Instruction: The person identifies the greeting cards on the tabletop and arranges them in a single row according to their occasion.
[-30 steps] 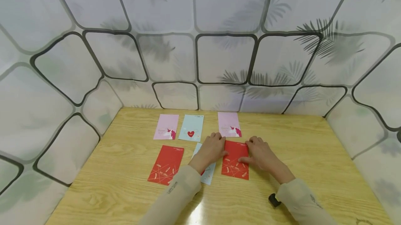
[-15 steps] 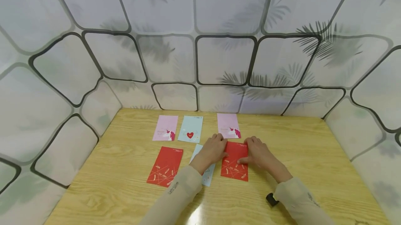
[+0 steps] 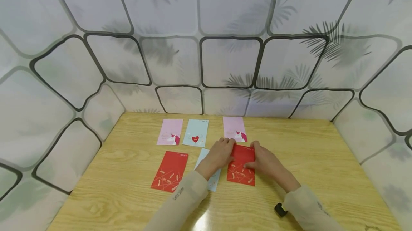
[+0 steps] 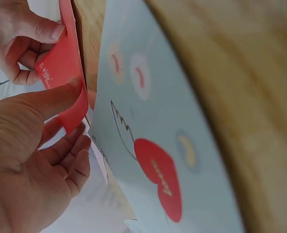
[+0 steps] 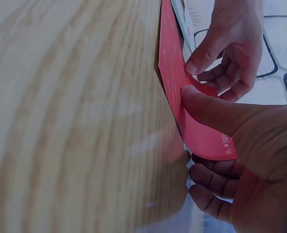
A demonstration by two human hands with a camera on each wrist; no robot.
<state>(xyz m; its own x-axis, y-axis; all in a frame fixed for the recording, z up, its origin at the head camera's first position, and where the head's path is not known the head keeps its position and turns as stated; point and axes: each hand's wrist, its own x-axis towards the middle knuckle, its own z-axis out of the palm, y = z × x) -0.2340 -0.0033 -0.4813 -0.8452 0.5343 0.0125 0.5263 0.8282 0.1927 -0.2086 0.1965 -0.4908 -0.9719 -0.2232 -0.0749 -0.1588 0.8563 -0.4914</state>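
Note:
A red card [image 3: 240,166] with a pale feather print lies on the table in front of me, its far edge bending up. My left hand [image 3: 219,155] pinches its far left corner, thumb on top and fingers beneath. At the far right corner, my right hand [image 3: 267,160] pinches it the same way, as the right wrist view shows with the curled red card [image 5: 201,131]. Partly under my left forearm lies a light blue card [image 3: 213,180]; its red heart [image 4: 158,177] shows large in the left wrist view. A pink unicorn card [image 3: 234,128] lies just beyond the red one.
To the left lie another red card [image 3: 170,170], a pink unicorn card [image 3: 170,131] and a light blue heart card [image 3: 195,132]. The wooden table [image 3: 112,166] meets patterned fabric walls [image 3: 231,63] at its back and sides. A small black object [image 3: 280,210] is by my right cuff.
Both hands have drawn slightly inward at the red card's far corners, and the right hand's fingers have gone further under it. The other cards have stayed put.

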